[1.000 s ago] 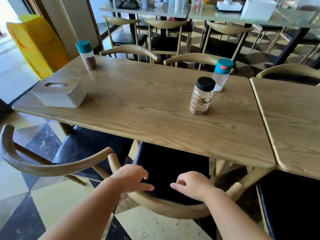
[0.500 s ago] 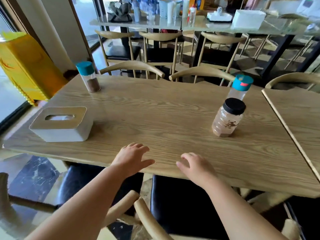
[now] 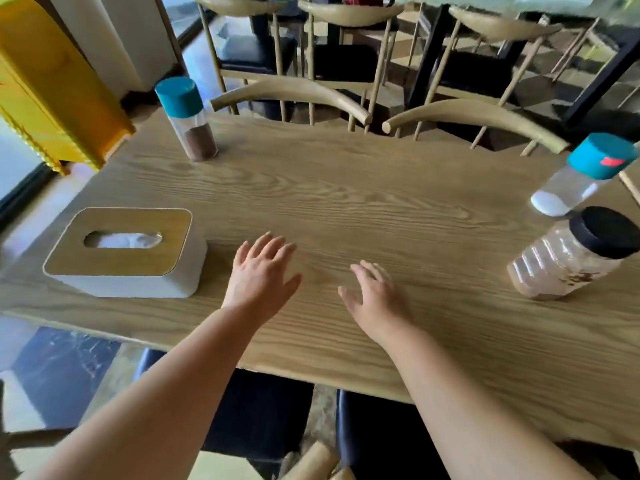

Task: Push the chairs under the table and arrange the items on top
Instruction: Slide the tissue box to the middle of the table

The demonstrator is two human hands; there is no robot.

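Both hands hover over the middle of the wooden table point(image 3: 363, 188), holding nothing. My left hand point(image 3: 261, 275) has its fingers spread, just right of a white tissue box with a wooden lid point(image 3: 126, 252). My right hand point(image 3: 375, 297) is open too, well left of a black-lidded jar of brown powder point(image 3: 575, 258). Behind that jar stands a teal-capped shaker with white contents point(image 3: 581, 174). A second teal-capped shaker with brown contents point(image 3: 188, 119) stands at the far left corner. Two dark chair seats point(image 3: 263, 417) sit under the near edge.
Two wooden chair backs point(image 3: 294, 93) line the far side of the table. More chairs and a black-legged table stand behind them. A yellow stand point(image 3: 52, 81) leans by the window at left. A second table's edge point(image 3: 630, 181) shows at right.
Both hands let go of the near chair's backrest and moved up and forward over the tabletop. The view has closed in on the table, and the chair seats now lie beneath its edge.
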